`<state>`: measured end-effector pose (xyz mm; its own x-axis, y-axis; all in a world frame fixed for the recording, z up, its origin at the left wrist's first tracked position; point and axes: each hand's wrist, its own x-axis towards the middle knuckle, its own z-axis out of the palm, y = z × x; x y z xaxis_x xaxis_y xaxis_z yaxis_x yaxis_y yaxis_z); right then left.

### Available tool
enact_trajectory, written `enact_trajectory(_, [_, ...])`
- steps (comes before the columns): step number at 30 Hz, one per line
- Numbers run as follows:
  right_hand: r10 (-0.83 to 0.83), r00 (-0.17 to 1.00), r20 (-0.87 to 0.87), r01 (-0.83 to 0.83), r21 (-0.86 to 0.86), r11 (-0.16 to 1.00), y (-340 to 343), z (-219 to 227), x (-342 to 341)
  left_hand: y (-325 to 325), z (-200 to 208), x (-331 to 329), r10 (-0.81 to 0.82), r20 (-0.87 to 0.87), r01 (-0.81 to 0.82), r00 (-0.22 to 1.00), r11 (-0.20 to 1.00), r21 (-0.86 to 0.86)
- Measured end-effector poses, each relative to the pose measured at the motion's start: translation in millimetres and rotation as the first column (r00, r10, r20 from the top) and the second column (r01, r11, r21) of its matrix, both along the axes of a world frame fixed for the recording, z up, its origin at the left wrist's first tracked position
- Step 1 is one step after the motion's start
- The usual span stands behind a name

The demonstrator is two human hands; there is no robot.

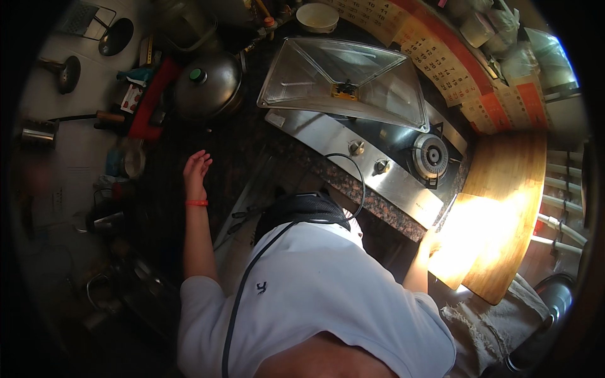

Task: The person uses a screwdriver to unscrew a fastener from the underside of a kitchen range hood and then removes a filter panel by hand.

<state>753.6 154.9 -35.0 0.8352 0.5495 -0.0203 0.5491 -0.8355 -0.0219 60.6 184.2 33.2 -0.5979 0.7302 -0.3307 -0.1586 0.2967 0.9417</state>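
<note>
My left hand [197, 169] hangs over the dark speckled counter [183, 145], with fingers loosely stretched and nothing in them. A red band circles that wrist. Down at the front right corner of the gas stove [403, 195], my right hand [429, 242] is against the near left edge of two wooden cutting boards [498, 195]. Bright sunlight washes out its fingers, so I cannot see whether they grip the wood. The boards stand beside the stove's right end. A see-through plastic cover [384, 82] sits tilted over the left part of the stove, while the right burner [430, 155] is uncovered.
A lidded metal pot [207, 88] with a green knob stands at the back left. A white bowl [317, 17] is behind the cover. Calendar sheets [435, 57] line the back wall. Ladles [69, 74] hang at left. A black cable [242, 277] runs across my shirt.
</note>
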Motion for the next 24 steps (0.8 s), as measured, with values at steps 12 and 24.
enact_trajectory(12, [0.525,-0.177,-0.832,0.243,0.480,0.843,249,110,-136,115,18,95,-0.249,0.339,0.228,0.907,0.968,0.102])
enact_trajectory(24, [0.658,-0.159,-0.736,0.247,0.616,0.748,285,95,-132,137,16,143,-0.085,0.326,0.019,0.942,0.979,0.201])
